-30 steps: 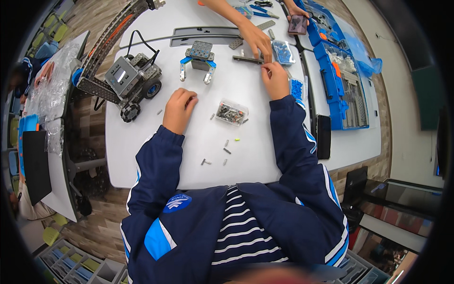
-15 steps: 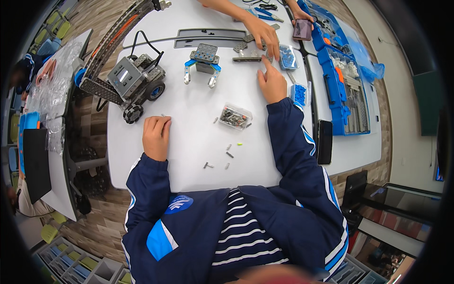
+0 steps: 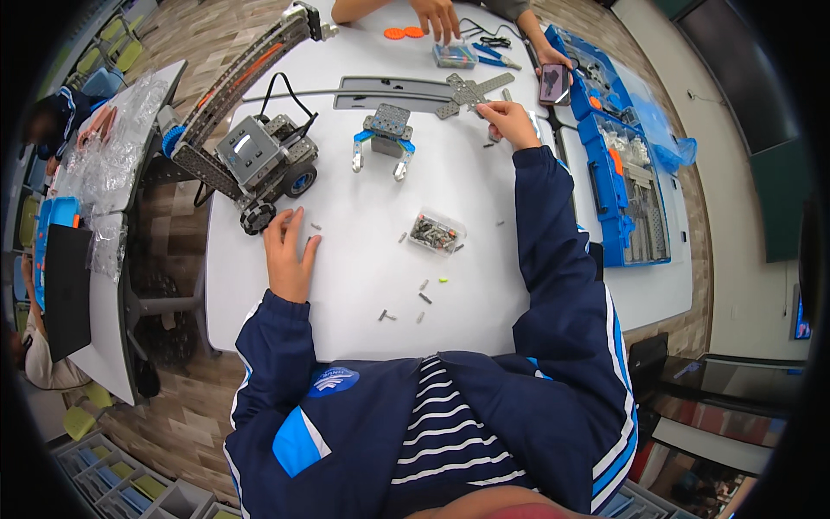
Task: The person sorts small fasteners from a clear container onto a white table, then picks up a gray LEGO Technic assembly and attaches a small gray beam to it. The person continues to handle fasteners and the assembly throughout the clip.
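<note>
1. Biggest change in the last second: the co-worker's hand (image 3: 437, 17) has pulled back from the spot by mine and is now over a clear tub (image 3: 455, 56) at the far end. So I'd say I've got the grey perforated plates (image 3: 467, 92) to myself, which should make sorting through them easier.
2. My right hand (image 3: 512, 126) has gone a bit further out and sits right at the near edge of those plates, on the far right of the white table (image 3: 363, 259).
3. Grip there: thumb and forefinger close together, narrow gap at most. Can't tell if they're pinching a plate or just touching it; the fingers hide it.
4. My left hand (image 3: 289, 259) has slid left since a second ago. It's resting loose with fingers spread and nothing in it that I can see. Thumb's just beside a small grey pin (image 3: 316, 226), and the other fingers are next to the wheel (image 3: 257, 218) of the robot (image 3: 246, 149); can't tell if they touch.
5. The box of pins (image 3: 438, 233) sits between my arms, untouched.
</note>
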A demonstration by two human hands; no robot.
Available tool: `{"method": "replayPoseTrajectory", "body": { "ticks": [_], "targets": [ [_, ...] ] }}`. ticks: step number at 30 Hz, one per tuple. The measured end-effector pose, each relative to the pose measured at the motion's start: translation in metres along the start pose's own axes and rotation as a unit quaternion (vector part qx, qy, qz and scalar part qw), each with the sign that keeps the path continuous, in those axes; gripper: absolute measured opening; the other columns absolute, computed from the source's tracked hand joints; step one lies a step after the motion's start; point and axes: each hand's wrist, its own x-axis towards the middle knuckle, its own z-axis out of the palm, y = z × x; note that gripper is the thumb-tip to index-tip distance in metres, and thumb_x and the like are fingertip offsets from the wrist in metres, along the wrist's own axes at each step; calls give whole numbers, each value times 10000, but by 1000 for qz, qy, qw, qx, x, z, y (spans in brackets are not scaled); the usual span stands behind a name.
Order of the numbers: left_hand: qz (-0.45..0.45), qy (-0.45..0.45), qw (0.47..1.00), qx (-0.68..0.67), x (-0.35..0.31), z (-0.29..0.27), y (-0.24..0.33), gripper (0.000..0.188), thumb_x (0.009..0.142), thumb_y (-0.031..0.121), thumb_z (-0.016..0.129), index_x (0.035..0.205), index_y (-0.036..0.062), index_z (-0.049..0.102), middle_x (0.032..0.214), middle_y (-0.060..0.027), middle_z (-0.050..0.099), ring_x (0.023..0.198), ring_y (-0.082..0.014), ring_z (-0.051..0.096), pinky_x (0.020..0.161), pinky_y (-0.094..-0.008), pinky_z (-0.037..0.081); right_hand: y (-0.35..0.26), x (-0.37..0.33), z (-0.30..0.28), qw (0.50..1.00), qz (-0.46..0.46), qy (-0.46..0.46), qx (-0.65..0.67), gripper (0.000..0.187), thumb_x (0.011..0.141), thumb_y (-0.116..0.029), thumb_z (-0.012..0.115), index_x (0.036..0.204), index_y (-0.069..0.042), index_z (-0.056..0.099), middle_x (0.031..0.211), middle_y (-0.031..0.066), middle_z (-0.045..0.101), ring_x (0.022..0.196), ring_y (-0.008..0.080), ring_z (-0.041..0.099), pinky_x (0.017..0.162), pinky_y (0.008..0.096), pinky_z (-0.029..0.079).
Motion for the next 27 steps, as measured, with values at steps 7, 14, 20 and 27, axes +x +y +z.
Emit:
{"method": "replayPoseTrajectory", "body": {
  "ticks": [7, 14, 20, 27],
  "targets": [
    [-9, -38, 996, -84, 6, 8, -19, 304, 886, -6, 740, 1188, 3, 708, 1152, -141, 628, 1047, -316, 590, 913, -388, 501, -13, 115, 15, 981, 126, -62, 134, 230, 989, -251, 734, 932, -39, 667, 819, 22, 618, 646, 100, 574, 565, 256, 497],
    [15, -32, 999, -7, 14, 2, 0, 380, 883, 148, 796, 1232, 36, 692, 1201, -156, 579, 1051, -327, 578, 905, -412, 497, -17, 201, 74, 965, 211, -62, 142, 155, 1009, -147, 684, 1020, 3, 645, 896, 70, 653, 772, 178, 672, 662, 296, 601],
    [25, -66, 996, -56, 26, 9, -13, 251, 903, 105, 774, 1126, 25, 691, 1045, -142, 585, 908, -324, 620, 802, -394, 520, -16, 206, 72, 961, 219, -16, 169, 197, 962, -56, 641, 1033, 127, 623, 960, 232, 723, 869, 354, 776, 759, 408, 676],
    [50, -84, 995, -19, 46, 20, -21, 138, 957, 129, 723, 942, 44, 616, 895, -127, 582, 792, -323, 654, 699, -403, 521, -17, 175, 44, 982, -32, -94, -163, 341, 931, -275, 732, 1222, -97, 736, 814, 57, 734, 565, 131, 632, 514, 314, 556]
  ]
}}
